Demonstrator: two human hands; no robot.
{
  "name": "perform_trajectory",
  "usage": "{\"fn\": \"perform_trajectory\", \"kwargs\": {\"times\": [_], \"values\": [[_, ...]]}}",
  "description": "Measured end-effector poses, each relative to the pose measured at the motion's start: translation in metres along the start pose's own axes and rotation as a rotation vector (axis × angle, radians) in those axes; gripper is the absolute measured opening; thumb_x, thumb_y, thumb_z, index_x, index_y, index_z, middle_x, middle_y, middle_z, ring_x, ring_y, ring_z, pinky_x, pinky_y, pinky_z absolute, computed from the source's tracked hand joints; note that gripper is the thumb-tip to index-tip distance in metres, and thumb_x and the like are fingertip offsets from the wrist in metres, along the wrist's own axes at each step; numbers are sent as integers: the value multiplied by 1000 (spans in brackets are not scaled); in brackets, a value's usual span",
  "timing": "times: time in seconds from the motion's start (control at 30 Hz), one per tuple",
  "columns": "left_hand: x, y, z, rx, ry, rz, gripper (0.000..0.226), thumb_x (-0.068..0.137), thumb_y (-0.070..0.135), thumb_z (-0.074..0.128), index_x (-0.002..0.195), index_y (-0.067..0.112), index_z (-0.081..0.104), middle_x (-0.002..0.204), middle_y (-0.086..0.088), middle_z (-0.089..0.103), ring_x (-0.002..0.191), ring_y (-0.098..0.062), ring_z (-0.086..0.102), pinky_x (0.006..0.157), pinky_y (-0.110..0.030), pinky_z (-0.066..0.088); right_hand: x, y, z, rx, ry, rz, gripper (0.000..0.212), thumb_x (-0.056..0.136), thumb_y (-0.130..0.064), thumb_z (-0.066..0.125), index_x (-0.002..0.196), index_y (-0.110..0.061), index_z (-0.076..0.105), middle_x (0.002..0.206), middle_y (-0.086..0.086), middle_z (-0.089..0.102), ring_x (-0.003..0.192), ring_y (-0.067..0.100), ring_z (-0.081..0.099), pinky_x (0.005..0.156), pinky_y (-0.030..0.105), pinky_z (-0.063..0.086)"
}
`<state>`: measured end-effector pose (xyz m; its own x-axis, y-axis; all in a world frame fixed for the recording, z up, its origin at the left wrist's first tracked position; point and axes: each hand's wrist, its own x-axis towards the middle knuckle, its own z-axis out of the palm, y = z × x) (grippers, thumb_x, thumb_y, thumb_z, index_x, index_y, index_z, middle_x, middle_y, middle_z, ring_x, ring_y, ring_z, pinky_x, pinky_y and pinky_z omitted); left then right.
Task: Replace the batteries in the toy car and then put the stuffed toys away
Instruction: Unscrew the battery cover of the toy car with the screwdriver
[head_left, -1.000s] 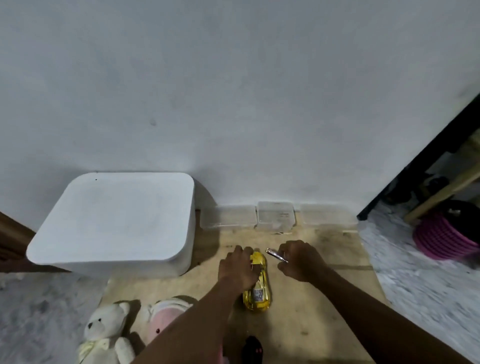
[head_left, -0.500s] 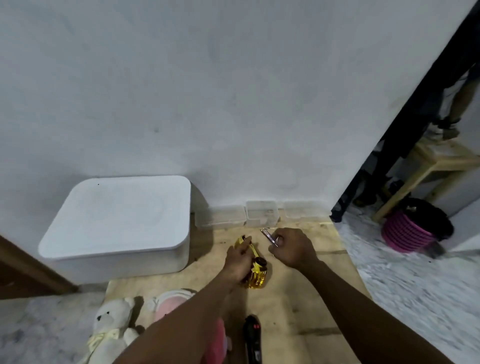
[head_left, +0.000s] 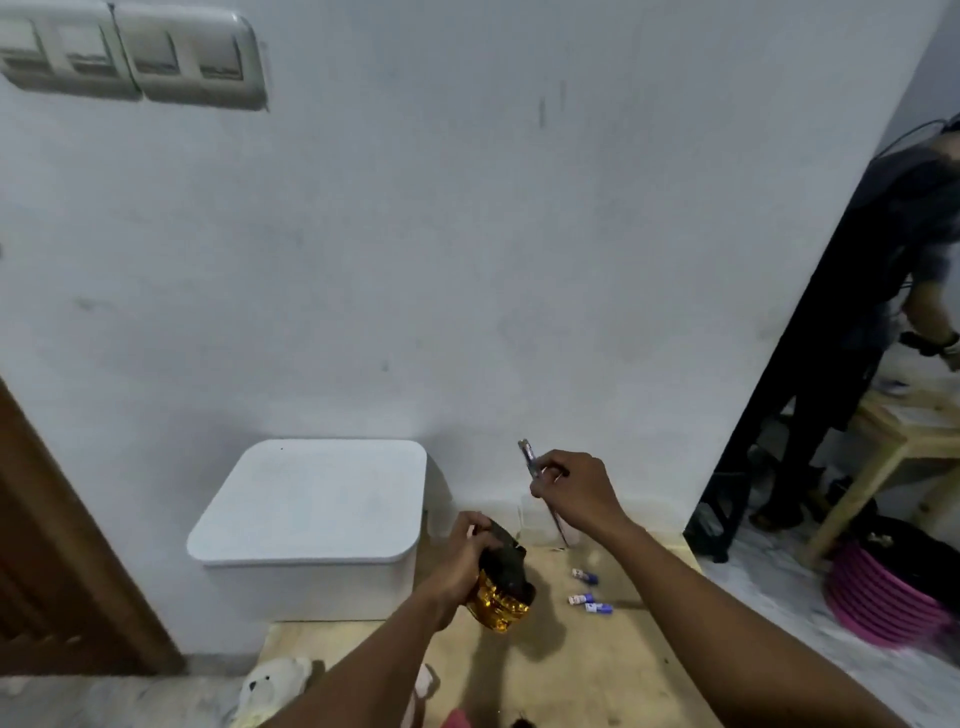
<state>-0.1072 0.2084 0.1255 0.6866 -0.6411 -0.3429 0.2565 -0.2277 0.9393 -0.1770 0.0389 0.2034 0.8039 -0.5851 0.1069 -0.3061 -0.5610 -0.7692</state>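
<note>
L hand (head_left: 462, 558) lifted toy car (head_left: 503, 584) off board (head_left: 597, 660), underside up; R hand (head_left: 576, 493) raised w/ screwdriver (head_left: 529, 457); 3 batteries (head_left: 580, 598) now on board.

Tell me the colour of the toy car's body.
The toy car is shiny gold-yellow, black underneath; head view shows it best.

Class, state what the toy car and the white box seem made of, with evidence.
The toy car looks plastic with a glossy gold metallic finish, given its glints; underside matt dark. The white box is likely matt plastic: smooth, rounded moulded corners.
</note>
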Motion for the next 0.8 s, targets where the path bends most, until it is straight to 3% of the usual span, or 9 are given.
{"fn": "perform_trajectory", "kwargs": {"times": [0.1,0.23,0.33,0.43,0.5,0.57,0.67,0.8], "values": [[-3,7,-3,40,-19,49,30,94,12,49,110,37,56,122,-7,55,108,-29,57,75,-34,57,1,-13,-7,184,7,17,20,77,-11,73,95,-20,73,81,3,68,68,22,71,56,33,56],[-6,18,-4,68,-46,128,41,92,4,38,113,28,62,122,-6,59,108,-29,60,72,-34,57,-2,-25,-12,399,-15,5,21,87,-7,69,107,-13,69,88,11,64,67,26,73,56,42,61],[-6,22,-3,77,-30,196,47,89,-2,31,106,22,67,117,-10,65,98,-29,65,74,-35,57,-4,-29,-12,485,-7,-30,24,91,-6,67,114,-14,65,92,21,66,75,31,74,63,49,62],[-7,25,0,71,-5,252,46,86,-3,30,96,22,67,107,-11,68,82,-22,64,67,-29,53,-9,-31,-11,511,23,-82,38,92,-4,66,124,-21,58,93,21,68,76,31,75,65,45,63],[-8,27,1,66,19,278,31,86,4,38,91,21,63,96,-9,66,77,-22,60,64,-28,49,-14,-32,-11,511,51,-132,44,92,-3,65,128,-26,54,94,16,70,77,30,75,65,42,63],[-6,24,-2,78,42,332,10,82,23,54,89,26,61,95,-4,66,82,-25,60,71,-35,50,-21,-34,-10,510,84,-179,46,93,-3,64,129,-28,52,95,13,71,79,29,75,66,40,63],[-3,18,-7,145,77,401,27,76,40,66,100,27,63,100,3,69,96,-28,65,87,-51,54,-29,-36,-9,496,111,-239,46,92,0,63,129,-26,52,94,9,72,79,27,75,67,38,63],[-5,18,-6,180,145,459,28,74,43,66,99,32,65,104,0,65,99,-20,64,90,-51,55,-34,-37,-7,485,110,-274,46,92,2,62,124,-30,53,94,7,72,79,25,75,68,37,63]]}}
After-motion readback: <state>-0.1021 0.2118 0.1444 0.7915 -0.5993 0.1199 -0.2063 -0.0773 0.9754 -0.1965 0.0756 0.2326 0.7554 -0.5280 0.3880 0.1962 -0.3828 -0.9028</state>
